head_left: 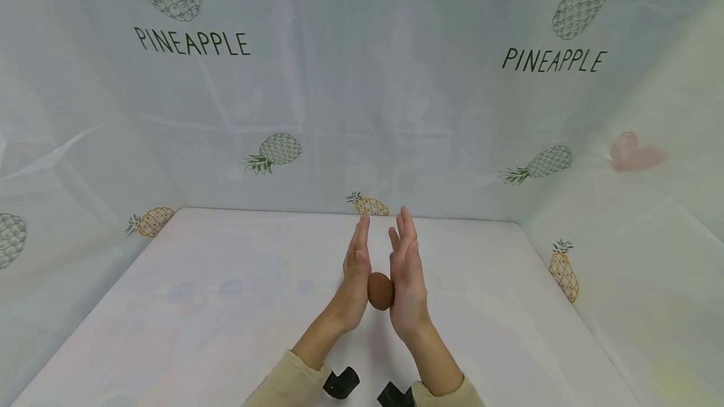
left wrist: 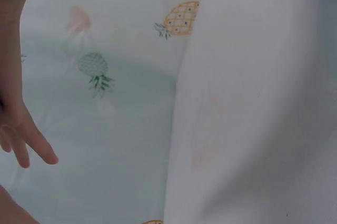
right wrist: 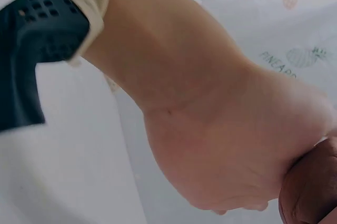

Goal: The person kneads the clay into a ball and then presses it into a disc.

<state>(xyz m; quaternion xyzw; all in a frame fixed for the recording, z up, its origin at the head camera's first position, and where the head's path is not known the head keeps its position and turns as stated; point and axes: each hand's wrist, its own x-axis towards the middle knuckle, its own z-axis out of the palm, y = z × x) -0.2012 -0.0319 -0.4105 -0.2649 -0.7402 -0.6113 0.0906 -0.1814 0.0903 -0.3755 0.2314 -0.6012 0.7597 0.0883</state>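
A brown ball (head_left: 381,291), creased like modelling clay, is held off the table between two palms. My left hand (head_left: 353,291) presses it from one side, its fingers straight and pointing away. Facing it, my right hand (head_left: 408,287) touches the ball's other side with straight fingers. In the right wrist view the ball (right wrist: 308,182) shows at the lower right corner, beside a palm (right wrist: 221,145). The left wrist view catches only fingers (left wrist: 39,142) at its left edge; the ball is not visible there.
Beneath the hands lies a white tabletop (head_left: 237,306). A pale pineapple-print sheet (head_left: 362,93) rises behind and at both sides. Black wrist devices (head_left: 342,383) sit by the beige sleeves (head_left: 291,382).
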